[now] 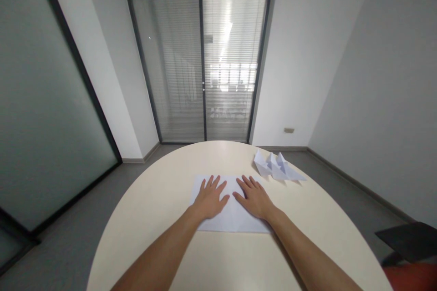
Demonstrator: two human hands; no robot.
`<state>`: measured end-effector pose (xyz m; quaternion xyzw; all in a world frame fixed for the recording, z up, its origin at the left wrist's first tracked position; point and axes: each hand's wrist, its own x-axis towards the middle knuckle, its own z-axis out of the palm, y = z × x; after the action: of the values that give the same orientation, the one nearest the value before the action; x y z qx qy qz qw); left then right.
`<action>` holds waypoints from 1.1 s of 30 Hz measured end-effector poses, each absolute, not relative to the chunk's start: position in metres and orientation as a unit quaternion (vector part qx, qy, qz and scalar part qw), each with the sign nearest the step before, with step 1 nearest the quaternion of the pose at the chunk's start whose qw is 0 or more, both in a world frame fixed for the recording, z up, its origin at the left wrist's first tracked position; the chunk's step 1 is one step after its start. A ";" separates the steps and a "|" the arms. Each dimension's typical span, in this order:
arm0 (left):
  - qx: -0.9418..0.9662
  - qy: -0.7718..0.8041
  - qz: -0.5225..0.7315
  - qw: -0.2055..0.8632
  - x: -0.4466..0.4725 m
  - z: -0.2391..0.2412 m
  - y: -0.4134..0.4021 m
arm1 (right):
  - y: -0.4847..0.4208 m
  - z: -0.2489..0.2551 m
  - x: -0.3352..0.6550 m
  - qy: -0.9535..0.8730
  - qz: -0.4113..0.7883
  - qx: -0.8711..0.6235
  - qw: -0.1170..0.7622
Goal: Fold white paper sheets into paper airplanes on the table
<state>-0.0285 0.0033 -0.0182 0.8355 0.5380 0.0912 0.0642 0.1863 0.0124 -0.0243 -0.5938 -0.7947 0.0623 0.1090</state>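
Under both my palms lies a white sheet of paper (235,218), flat on the table, a little toward the far side of centre and straight ahead of me. From my angle it looks wider than deep, so its long axis seems to run left to right across me, near edge facing me and far edge facing the door. The view foreshortens it, though, so I cannot be sure.

My left hand (209,201) presses its left half and my right hand (255,200) its right half. Both are palm down, fingers spread and pointing away from me, thumbs nearly meeting, gripping nothing.

The table (153,200) is rounded and pale cream, smooth and matte. Near its far right edge, well apart from the sheet, sit some folded white paper shapes (277,168) bunched together with their points up.

Beyond the table is a grey floor (68,236), then a dark-framed sliding glass door (201,68) with slatted blinds. White walls stand either side, with a small wall socket (288,130) low on the right. A frosted glass partition (41,113) runs along my left.
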 end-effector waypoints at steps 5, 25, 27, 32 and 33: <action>0.847 0.520 0.087 0.065 -0.029 -0.015 0.002 | 0.014 -0.022 0.188 -0.803 0.072 -0.582 0.108; 0.770 0.631 0.098 0.012 -0.025 -0.025 0.005 | 0.011 -0.017 0.187 -0.812 0.090 -0.562 0.129; 0.797 0.595 0.101 0.020 -0.028 -0.024 0.006 | 0.012 -0.018 0.188 -0.807 0.086 -0.570 0.130; 0.820 0.563 0.092 0.043 -0.029 -0.021 0.006 | 0.013 -0.020 0.187 -0.809 0.081 -0.566 0.136; 0.818 0.566 0.093 0.045 -0.029 -0.020 0.006 | 0.013 -0.020 0.188 -0.810 0.080 -0.564 0.138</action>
<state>-0.0289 0.0060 -0.0203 0.8179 0.5660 0.0927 0.0450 0.1878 0.0133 -0.0203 -0.5638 -0.8104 0.0798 0.1375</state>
